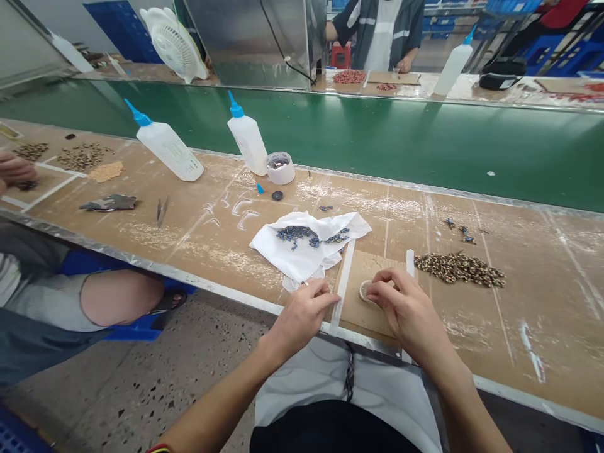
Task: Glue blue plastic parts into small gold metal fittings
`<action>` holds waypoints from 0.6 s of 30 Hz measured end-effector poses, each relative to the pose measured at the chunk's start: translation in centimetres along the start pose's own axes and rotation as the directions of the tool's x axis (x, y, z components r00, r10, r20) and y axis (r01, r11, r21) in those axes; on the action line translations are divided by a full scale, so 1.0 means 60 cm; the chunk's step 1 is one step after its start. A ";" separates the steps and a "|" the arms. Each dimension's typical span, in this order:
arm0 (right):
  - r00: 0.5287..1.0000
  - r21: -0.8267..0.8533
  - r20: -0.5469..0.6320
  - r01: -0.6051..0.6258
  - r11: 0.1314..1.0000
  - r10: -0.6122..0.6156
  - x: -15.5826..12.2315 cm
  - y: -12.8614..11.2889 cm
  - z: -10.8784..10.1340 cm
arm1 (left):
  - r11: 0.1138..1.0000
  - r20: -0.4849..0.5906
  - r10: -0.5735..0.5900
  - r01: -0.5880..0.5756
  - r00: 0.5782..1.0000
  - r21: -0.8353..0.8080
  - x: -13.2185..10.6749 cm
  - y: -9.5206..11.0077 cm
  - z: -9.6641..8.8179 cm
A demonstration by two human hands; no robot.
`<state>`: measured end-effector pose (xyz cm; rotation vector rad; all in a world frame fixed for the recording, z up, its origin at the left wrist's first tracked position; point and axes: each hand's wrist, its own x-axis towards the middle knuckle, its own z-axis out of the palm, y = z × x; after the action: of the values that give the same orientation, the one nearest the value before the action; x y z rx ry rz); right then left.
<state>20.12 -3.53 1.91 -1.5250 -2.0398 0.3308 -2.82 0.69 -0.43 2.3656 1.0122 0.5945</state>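
Observation:
My left hand [306,309] is at the table's front edge, just below a white cloth [302,258]. Its thumb and fingers are pinched together; anything between them is too small to make out. My right hand [406,308] is over a brown board [372,321] edged with white tape, its fingertips closed together beside a small round whitish ring or dish [363,290]. What those fingertips hold, if anything, is hidden. Small blue pieces [302,236] lie on the cloth. To the right of my right hand is a heap of small gold and dark pieces [460,268].
Two white bottles with blue nozzles [170,151] and a tape roll [280,168] stand toward the back. Tweezers [162,212] lie to the left. Beyond runs a green conveyor belt [368,138]. A co-worker's hand [16,170] is at far left; another person [382,34] works opposite.

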 end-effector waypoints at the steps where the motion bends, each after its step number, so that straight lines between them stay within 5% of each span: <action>1: 1.000 0.005 -0.003 -0.002 1.000 0.002 0.000 0.000 0.001 | 0.998 0.028 0.019 -0.021 0.999 0.056 -0.003 0.000 -0.001; 9: 1.000 0.022 -0.005 -0.022 1.000 0.022 -0.004 0.003 -0.001 | 0.903 0.248 -0.081 -0.034 0.965 0.428 0.009 0.020 -0.043; 15: 0.999 0.049 -0.032 -0.031 0.998 0.033 -0.006 -0.001 0.003 | 0.801 0.353 0.143 -0.318 0.925 0.508 0.035 0.018 -0.038; 18: 0.998 0.079 -0.046 -0.049 0.996 0.052 -0.004 -0.003 0.008 | 0.799 0.337 0.208 -0.358 0.918 0.483 0.036 0.009 -0.036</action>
<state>19.75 -3.76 1.57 -1.5247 -1.9317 0.3853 -2.39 2.58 1.99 3.0300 0.7668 0.0681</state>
